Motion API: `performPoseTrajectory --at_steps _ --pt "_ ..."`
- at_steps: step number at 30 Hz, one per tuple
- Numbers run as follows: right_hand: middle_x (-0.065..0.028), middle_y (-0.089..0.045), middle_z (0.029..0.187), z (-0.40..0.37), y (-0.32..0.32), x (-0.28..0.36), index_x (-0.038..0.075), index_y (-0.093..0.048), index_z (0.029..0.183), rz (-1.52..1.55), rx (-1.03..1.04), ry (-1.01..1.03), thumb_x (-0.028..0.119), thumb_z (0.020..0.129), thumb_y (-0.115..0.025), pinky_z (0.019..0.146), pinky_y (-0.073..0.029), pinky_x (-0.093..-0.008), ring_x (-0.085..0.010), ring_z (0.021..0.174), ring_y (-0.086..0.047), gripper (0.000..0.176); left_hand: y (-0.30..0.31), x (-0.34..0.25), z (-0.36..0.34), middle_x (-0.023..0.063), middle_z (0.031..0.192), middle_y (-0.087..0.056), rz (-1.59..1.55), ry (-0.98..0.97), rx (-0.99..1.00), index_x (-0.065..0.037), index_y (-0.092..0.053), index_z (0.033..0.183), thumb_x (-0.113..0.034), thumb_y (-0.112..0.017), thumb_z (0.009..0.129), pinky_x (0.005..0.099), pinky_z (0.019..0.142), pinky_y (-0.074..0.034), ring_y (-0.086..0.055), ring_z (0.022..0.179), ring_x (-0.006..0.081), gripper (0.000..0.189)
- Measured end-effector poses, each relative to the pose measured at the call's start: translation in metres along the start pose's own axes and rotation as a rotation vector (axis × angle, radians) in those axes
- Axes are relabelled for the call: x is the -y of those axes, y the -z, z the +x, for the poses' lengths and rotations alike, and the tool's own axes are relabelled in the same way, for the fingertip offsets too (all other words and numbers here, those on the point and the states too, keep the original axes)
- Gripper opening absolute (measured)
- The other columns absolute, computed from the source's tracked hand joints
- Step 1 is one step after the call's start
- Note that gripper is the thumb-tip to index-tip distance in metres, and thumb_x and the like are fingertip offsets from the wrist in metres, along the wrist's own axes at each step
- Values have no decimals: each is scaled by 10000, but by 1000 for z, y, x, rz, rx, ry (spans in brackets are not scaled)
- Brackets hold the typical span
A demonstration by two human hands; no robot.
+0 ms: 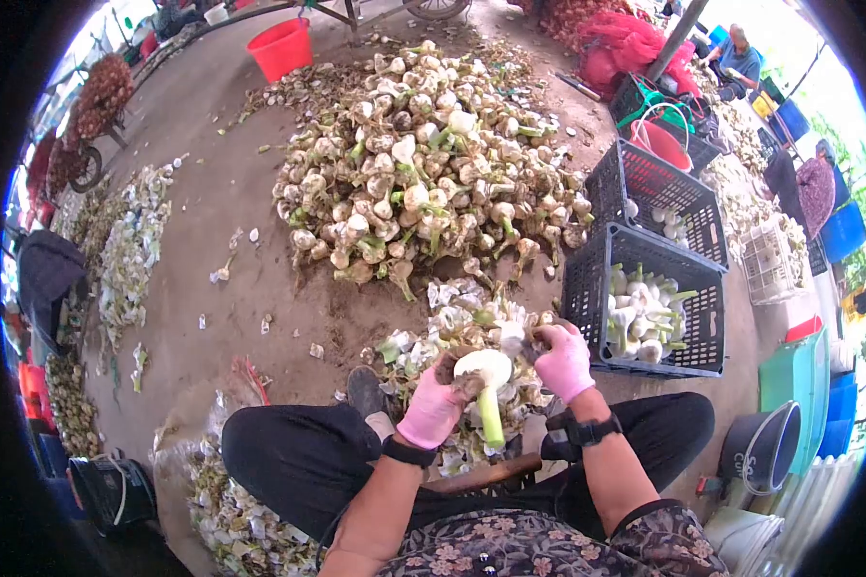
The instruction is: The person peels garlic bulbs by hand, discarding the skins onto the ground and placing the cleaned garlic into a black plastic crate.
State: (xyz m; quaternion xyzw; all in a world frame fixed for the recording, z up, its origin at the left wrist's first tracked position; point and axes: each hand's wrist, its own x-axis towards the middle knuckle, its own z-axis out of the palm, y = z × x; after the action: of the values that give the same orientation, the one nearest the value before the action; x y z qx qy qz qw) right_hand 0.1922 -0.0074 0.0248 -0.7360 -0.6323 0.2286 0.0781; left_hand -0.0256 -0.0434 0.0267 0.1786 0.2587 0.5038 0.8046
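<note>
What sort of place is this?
Likely a garlic-cleaning yard: there's a big heap of soil-stained garlic, a black crate of whiter bulbs, and piles of papery skins.

Garlic bulb (485,365) — one; white, rounded, pale-green stem (492,419) attached. Held in left hand (433,406), near right hand (563,363); stem pointing rearward.

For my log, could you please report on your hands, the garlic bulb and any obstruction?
Left hand: holding bulb, green stem attached. Right hand: beside it, grip unclear. Peelings below; nothing seen blocking the hands.
</note>
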Motion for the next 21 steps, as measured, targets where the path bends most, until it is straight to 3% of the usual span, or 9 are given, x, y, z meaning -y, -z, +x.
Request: performPoseTrajectory --at_steps 3,6,10,12,15,16,18,20,21 --pt "-162 -417 1377 -23 27 25 162 -522 1287 -45 -65 180 195 738 -673 1047 -335 -394 -341 1230 -434 571 0 4 5 56 1090 -593 164 -23 -90 -32 -510 1138 -11 -720 770 275 877 -479 -583 984 145 425" --pt "-219 -301 1435 -35 34 43 119 -341 1413 408 49 373 211 732 -722 1065 -336 -390 -372 1302 -353 786 -4 6 6 50 1079 -600 210 -42 -165 -26 -516 1139 -44 -730 777 274 855 -495 -589 964 139 421" --pt "-205 -449 1324 -40 -2 50 16 -355 1369 540 44 549 -25 787 -612 1018 -367 -369 -337 1247 -431 638 -1 17 11 56 1033 -606 239 -25 -354 8 -521 1168 -150 -674 855 256 795 -504 -596 896 135 382" --pt "-155 -495 1290 -36 -3 51 22 -375 1352 684 133 374 -77 795 -562 959 -427 -343 -285 1175 -510 596 7 19 14 58 1013 -607 172 37 -451 10 -523 1186 -231 -617 901 239 741 -495 -590 846 121 385" --pt "-78 -525 1251 -23 -13 30 59 -393 1344 1560 385 -118 66 871 -526 887 -495 -312 -193 1108 -549 491 18 27 17 46 953 -623 300 91 -490 -13 -559 1141 -241 -557 929 252 712 -491 -588 831 115 312" --pt "-73 -523 1250 -25 -5 31 63 -411 1328 1599 281 67 168 913 -477 904 -487 -332 -189 1117 -548 433 17 24 19 41 950 -628 433 151 -504 -29 -585 1101 -252 -549 933 262 719 -490 -590 846 115 281" --pt "-67 -525 1235 -10 -41 -24 61 -426 1309 1735 -8 164 164 910 -460 913 -466 -329 -181 1101 -544 414 11 21 17 40 942 -636 542 80 -402 -10 -592 1086 -198 -570 917 259 728 -479 -588 845 107 253" --pt "-69 -540 1200 -1 11 -28 53 -445 1291 2680 266 419 165 899 -471 922 -438 -343 -182 1076 -533 408 9 24 17 50 956 -633 512 134 -349 11 -580 1101 -138 -596 893 249 751 -469 -579 852 104 256" --pt "-94 -548 1178 6 16 -45 42 -465 1262 2684 72 338 155 883 -522 908 -447 -354 -195 1048 -536 400 31 43 22 84 976 -644 520 103 -394 69 -582 1112 38 -514 856 235 721 -495 -605 820 113 267"
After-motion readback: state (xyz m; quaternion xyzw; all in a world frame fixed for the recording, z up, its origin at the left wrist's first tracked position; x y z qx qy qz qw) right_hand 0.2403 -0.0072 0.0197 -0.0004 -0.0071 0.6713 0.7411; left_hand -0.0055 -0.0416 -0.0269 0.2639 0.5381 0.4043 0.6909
